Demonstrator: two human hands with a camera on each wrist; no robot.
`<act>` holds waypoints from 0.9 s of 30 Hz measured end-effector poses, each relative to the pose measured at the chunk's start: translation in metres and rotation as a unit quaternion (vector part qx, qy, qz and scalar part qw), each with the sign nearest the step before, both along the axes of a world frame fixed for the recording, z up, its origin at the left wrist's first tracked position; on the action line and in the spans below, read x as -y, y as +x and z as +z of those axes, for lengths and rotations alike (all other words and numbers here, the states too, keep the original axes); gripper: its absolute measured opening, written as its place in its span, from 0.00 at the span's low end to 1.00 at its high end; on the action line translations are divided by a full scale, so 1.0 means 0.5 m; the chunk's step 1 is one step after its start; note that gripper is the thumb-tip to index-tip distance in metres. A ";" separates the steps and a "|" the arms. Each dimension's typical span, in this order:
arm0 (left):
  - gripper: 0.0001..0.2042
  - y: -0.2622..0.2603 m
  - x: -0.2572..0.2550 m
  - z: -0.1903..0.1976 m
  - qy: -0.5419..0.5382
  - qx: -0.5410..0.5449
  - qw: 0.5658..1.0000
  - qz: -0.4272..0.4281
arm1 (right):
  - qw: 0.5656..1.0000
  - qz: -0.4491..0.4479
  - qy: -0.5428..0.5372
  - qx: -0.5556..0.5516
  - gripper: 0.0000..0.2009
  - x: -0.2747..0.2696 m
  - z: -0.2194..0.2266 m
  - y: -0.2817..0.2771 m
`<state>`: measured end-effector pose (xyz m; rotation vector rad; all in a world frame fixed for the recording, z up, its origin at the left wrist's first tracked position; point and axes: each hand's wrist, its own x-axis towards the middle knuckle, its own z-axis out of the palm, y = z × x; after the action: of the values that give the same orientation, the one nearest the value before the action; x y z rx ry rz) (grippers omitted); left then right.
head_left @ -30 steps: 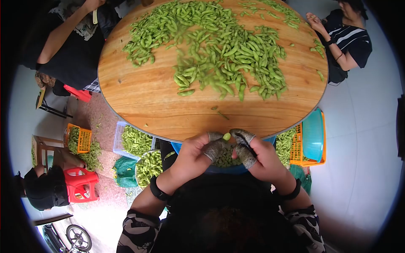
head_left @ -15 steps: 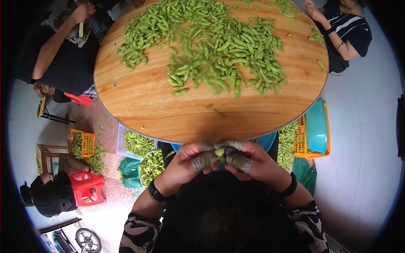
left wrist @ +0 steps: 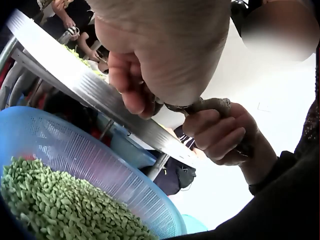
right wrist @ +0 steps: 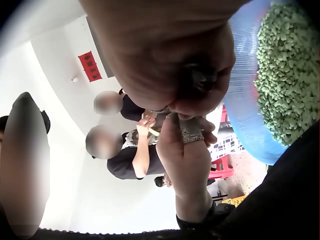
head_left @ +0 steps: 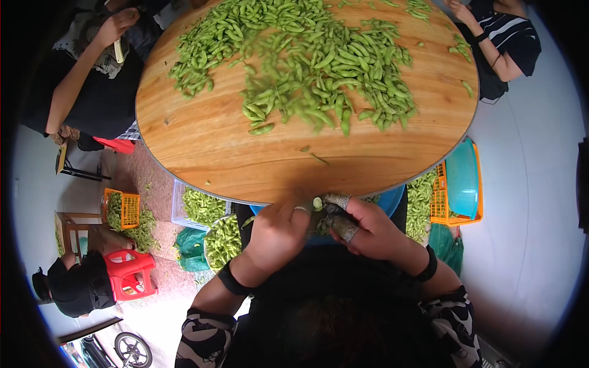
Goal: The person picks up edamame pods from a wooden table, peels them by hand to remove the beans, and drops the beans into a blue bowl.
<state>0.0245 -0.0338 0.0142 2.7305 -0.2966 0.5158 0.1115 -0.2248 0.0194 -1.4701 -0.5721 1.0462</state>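
Note:
Over the table's near edge, both hands meet at the fingertips around a small edamame pod, with a pale green bean [head_left: 317, 203] showing between them. My left hand [head_left: 275, 234] has its back turned up and its fingers curled in at the pod. My right hand [head_left: 374, 232] pinches from the other side, with worn grey covers on thumb and forefinger. The pod itself is mostly hidden by the fingers. Below the hands, a blue mesh basket [left wrist: 120, 170] holds a heap of shelled green beans [left wrist: 65, 205].
A big pile of edamame pods [head_left: 331, 61] covers the far part of the round wooden table [head_left: 233, 159]. Pod-filled crates [head_left: 179, 211] and a bowl [head_left: 224, 242] stand at the left, an orange crate [head_left: 438, 211] at the right. Other people sit around the table.
My left hand has turned so its back faces up, hiding its covered thumb. The bean stays between the fingertips, and both hands have come slightly left since a second ago.

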 end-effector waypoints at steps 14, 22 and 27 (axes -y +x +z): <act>0.05 -0.033 -0.001 -0.009 -0.155 -0.168 0.973 0.036 | 0.983 0.011 -0.160 -0.087 0.11 0.034 -0.017 -0.009; 0.09 -0.025 -0.003 0.028 -0.679 -0.414 0.606 0.019 | 0.840 0.122 -0.011 0.528 0.19 0.013 0.028 -0.022; 0.08 -0.024 -0.010 0.025 -0.673 -0.252 0.694 0.051 | 0.889 0.059 0.036 0.452 0.22 0.003 0.022 -0.026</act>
<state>0.0124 -0.0287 0.0266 1.3007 0.3067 -0.0804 0.0985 -0.2260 0.0306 -1.8374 -1.3513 0.3516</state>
